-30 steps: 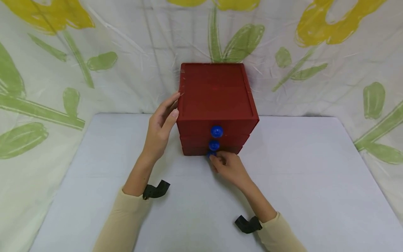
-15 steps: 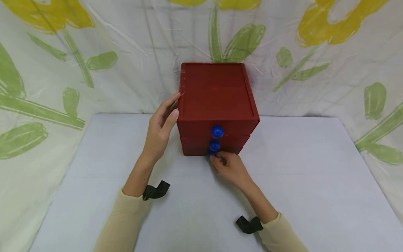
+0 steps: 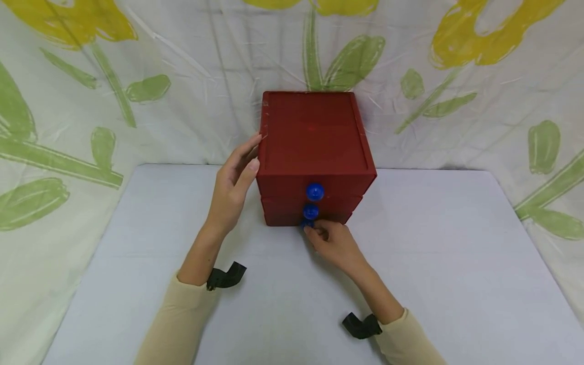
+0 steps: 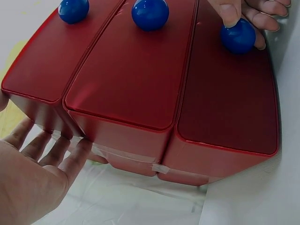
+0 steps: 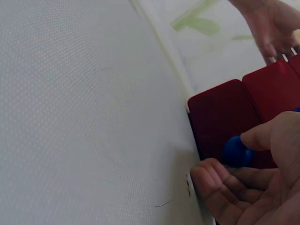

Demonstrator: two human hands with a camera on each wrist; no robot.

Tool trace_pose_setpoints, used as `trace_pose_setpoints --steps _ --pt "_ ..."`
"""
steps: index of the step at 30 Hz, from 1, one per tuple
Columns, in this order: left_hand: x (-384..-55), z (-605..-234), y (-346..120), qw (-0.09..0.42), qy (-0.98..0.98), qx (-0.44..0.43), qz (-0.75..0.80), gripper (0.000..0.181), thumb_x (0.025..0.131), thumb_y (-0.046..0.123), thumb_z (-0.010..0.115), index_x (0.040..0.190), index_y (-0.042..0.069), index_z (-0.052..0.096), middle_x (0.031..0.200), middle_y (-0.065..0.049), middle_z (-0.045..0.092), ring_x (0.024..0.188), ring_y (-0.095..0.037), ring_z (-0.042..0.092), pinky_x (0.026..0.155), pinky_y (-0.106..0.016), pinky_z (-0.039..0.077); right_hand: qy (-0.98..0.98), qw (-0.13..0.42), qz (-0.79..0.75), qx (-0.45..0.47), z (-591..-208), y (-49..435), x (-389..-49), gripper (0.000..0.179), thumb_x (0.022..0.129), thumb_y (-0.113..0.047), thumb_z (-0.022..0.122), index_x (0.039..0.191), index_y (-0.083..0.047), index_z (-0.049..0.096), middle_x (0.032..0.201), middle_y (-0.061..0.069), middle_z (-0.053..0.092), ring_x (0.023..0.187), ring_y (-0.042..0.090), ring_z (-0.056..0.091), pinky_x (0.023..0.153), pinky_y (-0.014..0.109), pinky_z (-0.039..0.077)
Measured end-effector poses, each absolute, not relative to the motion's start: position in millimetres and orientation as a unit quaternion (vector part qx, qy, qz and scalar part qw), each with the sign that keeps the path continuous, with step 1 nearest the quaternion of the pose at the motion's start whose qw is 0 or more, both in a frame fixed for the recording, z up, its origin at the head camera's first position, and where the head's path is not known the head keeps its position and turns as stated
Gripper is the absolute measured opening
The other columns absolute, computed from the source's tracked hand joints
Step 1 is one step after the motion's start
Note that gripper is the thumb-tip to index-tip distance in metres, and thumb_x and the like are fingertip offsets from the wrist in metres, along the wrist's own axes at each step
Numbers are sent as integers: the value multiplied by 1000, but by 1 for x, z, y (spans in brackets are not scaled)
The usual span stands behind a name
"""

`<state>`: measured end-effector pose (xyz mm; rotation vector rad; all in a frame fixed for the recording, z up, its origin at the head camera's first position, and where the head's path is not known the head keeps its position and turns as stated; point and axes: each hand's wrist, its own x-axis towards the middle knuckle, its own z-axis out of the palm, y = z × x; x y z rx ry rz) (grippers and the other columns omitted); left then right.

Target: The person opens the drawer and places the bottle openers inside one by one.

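Note:
A dark red three-drawer box [image 3: 315,134] stands at the back of the white table, all drawers closed. Each drawer front carries one round blue knob; the top knob [image 3: 315,191] and middle knob [image 3: 311,211] are untouched. With thumb and fingers, my right hand [image 3: 335,246] pinches the bottom knob [image 4: 238,36], which the right wrist view also shows between thumb and fingers [image 5: 206,180]. My left hand [image 3: 231,190] rests against the box's left side near the top edge, its fingers fairly straight, as the left wrist view [image 4: 35,176] confirms.
The white table [image 3: 438,263] spreads to both sides and in front of the box. Behind it hangs a pale curtain [image 3: 196,76] with painted yellow flowers and green leaves. A black camera mount [image 3: 226,275] sits on the left wrist, another [image 3: 361,325] on the right.

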<state>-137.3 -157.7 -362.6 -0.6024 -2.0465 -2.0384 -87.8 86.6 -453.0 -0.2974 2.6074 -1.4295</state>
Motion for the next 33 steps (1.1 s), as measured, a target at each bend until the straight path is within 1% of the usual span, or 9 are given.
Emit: trace_pose_setpoints --steps 10,20,28,33 --pt "-140 -363 -158 100 -692 -208 -684 51 108 15 49 159 14 48 165 3 48 153 -18 46 122 -24 43 870 80 -475 -105 -451 87 -89 19 101 -23 69 100 -5 76 81 4 74 65 8 62 60 21 52" --pt "-138 -363 -157 95 -693 -205 -685 51 108 15 49 159 13 47 166 2 47 154 -19 45 123 -25 43 875 83 -463 -114 -449 89 -87 18 100 -24 69 100 -8 76 80 2 73 71 10 61 63 22 51" --pt "-136 -360 -157 100 -696 -206 -680 50 109 17 49 159 13 48 166 2 47 154 -19 45 122 -24 43 875 68 -459 -139 -451 90 -87 15 100 -23 69 97 -9 75 79 1 72 71 10 60 64 21 50" --pt "-136 -361 -158 98 -694 -203 -684 51 108 15 49 159 13 48 165 4 47 153 -17 45 122 -23 42 876 76 -454 -142 -450 91 -87 15 101 -23 69 99 -10 77 80 -1 72 72 10 59 64 21 50"
